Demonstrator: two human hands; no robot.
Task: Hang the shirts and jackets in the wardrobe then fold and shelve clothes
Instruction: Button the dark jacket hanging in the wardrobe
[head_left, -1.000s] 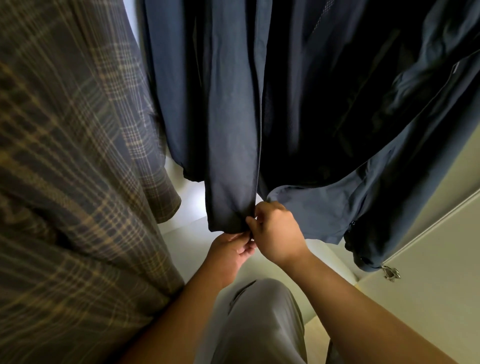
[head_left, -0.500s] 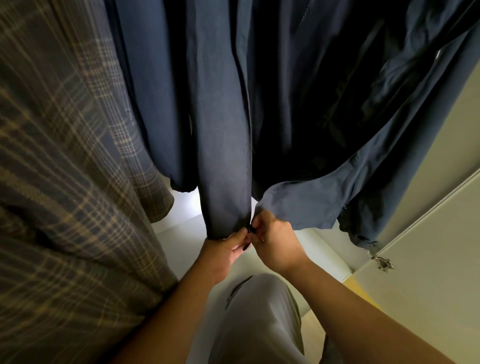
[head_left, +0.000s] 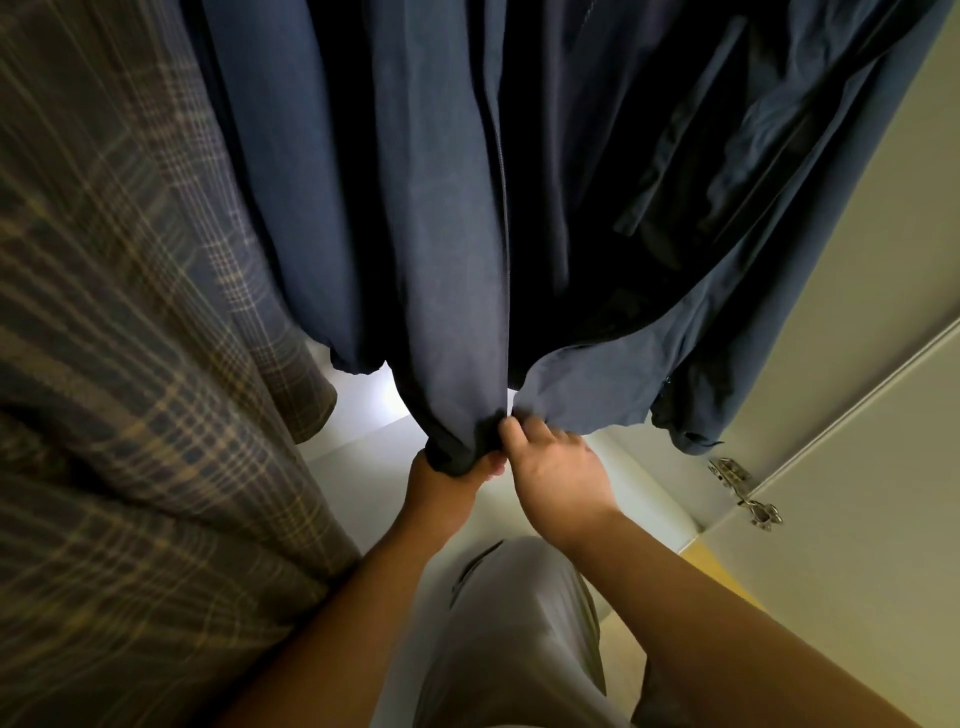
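right, clamping left grip (head_left: 445, 486) on the navy jacket (head_left: 441, 234) hem, pinching the other front edge with right grip (head_left: 563, 470); best to hold both edges level, taut.

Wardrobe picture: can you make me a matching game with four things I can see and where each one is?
Things:
1. navy jacket
2. plaid shirt
3. metal hinge
4. grey trousers

Places:
A. on the edge of the door, at the right
B. hanging at the far left
C. bottom middle of the picture
D. hanging in the middle, hem gripped by the left hand

Pairs: 1-D, 2-B, 3-A, 4-C
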